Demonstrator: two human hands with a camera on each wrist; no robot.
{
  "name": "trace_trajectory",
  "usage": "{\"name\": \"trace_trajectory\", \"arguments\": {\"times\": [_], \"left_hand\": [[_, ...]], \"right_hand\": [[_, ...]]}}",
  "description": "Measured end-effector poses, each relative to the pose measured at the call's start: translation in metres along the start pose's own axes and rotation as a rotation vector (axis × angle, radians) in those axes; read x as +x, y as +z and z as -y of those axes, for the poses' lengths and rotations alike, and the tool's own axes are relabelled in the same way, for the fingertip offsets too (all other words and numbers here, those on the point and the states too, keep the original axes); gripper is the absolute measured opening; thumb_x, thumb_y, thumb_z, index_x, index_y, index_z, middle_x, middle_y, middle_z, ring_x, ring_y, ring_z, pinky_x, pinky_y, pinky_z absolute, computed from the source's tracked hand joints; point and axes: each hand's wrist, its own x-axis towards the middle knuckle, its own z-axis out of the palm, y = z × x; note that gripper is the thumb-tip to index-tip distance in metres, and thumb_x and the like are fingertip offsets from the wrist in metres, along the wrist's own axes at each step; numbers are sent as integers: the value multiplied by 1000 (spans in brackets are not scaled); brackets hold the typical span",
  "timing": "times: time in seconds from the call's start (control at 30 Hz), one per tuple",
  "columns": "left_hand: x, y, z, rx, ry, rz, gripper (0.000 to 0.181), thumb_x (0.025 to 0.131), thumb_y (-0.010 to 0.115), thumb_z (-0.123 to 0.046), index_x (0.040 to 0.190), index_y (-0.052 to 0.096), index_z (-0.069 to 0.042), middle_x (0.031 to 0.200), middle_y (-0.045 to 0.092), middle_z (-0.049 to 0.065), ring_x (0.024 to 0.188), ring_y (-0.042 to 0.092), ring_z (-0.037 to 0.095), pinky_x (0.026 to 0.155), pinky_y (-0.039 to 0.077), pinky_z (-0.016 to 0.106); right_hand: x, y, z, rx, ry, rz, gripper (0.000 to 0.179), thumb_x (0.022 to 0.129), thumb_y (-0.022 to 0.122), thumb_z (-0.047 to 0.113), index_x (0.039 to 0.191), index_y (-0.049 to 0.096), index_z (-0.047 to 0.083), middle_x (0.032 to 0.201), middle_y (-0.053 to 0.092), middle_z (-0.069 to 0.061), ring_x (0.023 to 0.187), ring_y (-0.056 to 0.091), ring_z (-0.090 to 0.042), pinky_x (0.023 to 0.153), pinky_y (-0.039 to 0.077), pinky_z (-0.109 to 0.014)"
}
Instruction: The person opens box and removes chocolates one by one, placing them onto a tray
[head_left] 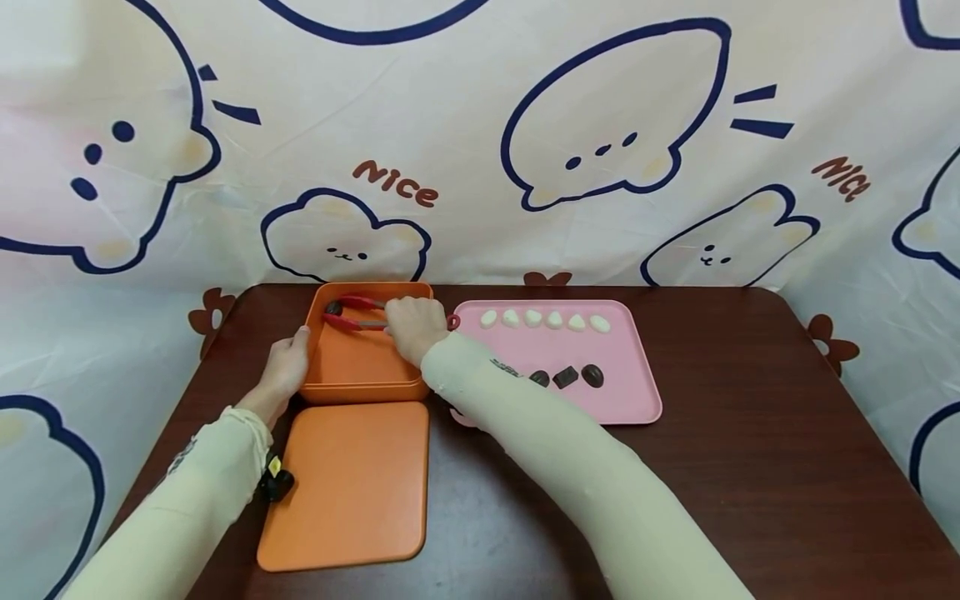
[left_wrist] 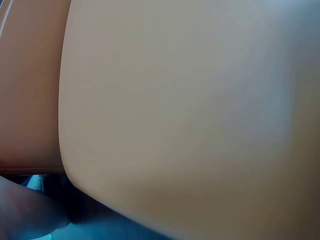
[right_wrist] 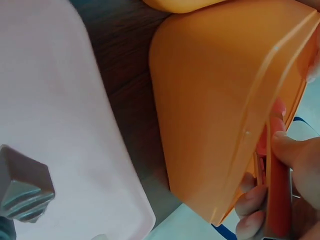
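Observation:
In the head view, my right hand (head_left: 415, 327) grips a pair of red-tipped tongs (head_left: 352, 323) over the orange box (head_left: 365, 388). The tongs' tips reach the box's far left corner, beside a dark chocolate (head_left: 333, 308); whether they touch it I cannot tell. The right wrist view shows thumb and fingers wrapped round the tongs' red handle (right_wrist: 278, 190). My left hand (head_left: 282, 367) holds the box's left wall, thumb at the rim. In the left wrist view only part of that hand (left_wrist: 25, 212) appears, low at the left.
Right of the box lies a pink tray (head_left: 630, 400) with a row of several white pieces (head_left: 554, 320) and dark chocolates (head_left: 592, 376) nearer me. An orange lid (head_left: 352, 492) lies in front of the box. A patterned curtain (head_left: 480, 167) hangs behind the dark table (head_left: 750, 433).

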Motion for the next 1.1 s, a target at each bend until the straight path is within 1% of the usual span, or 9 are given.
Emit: {"name": "trace_trajectory", "arguments": {"times": [0.17, 0.3, 0.47, 0.63, 0.73, 0.87, 0.97, 1.1], "left_hand": [[1, 2, 0, 2, 4, 4, 81, 106, 4, -54, 159, 14, 6, 162, 22, 29, 146, 26, 41, 121, 25, 58], [1, 5, 0, -2, 7, 11, 81, 106, 4, -54, 159, 15, 6, 161, 23, 30, 144, 28, 41, 121, 26, 59], [2, 4, 2, 6, 8, 1, 81, 106, 4, -54, 159, 17, 6, 162, 22, 29, 145, 28, 41, 121, 26, 59], [3, 2, 1, 10, 17, -2, 81, 106, 4, -53, 158, 17, 7, 162, 23, 30, 144, 28, 42, 121, 25, 60], [2, 1, 0, 10, 23, 8, 82, 106, 3, -54, 158, 16, 7, 162, 22, 30, 145, 27, 43, 121, 25, 60], [2, 2, 1, 6, 24, 16, 82, 106, 3, -54, 159, 14, 7, 163, 20, 31, 146, 27, 43, 121, 25, 61], [2, 3, 2, 6, 24, 9, 81, 106, 3, -54, 159, 13, 7, 163, 20, 31, 145, 27, 43, 121, 25, 61], [1, 2, 3, 10, 30, 8, 82, 106, 3, -55, 159, 11, 7, 164, 17, 31, 147, 25, 44, 121, 25, 61]], "right_hand": [[-2, 4, -4, 12, -17, -30, 31, 98, 64, 44, 115, 70, 19, 102, 73, 3, 80, 65, -16, 70, 59, -31], [-6, 6, -8, 36, -37, -36, 29, 98, 65, 43, 113, 70, 18, 96, 72, 2, 75, 63, -16, 69, 59, -29], [-15, 4, -13, 70, -55, -60, 26, 100, 63, 41, 104, 71, 17, 87, 70, 2, 71, 62, -15, 67, 58, -30], [-27, -2, -15, 79, -102, -101, 28, 101, 61, 42, 98, 70, 15, 79, 66, 3, 68, 61, -13, 65, 57, -29], [-34, -6, -17, 89, -110, -113, 29, 101, 60, 43, 96, 68, 15, 75, 62, 3, 66, 59, -13, 61, 55, -27], [-43, -9, -22, 146, -91, -102, 30, 100, 62, 43, 94, 67, 14, 69, 56, 2, 61, 57, -14, 52, 48, -23], [-50, -9, -28, 191, -75, -90, 31, 100, 63, 43, 97, 67, 13, 68, 54, 2, 59, 56, -14, 47, 43, -21], [-59, -9, -34, 236, -65, -86, 33, 98, 64, 44, 106, 68, 12, 71, 58, 1, 62, 55, -13, 47, 41, -20]]}}
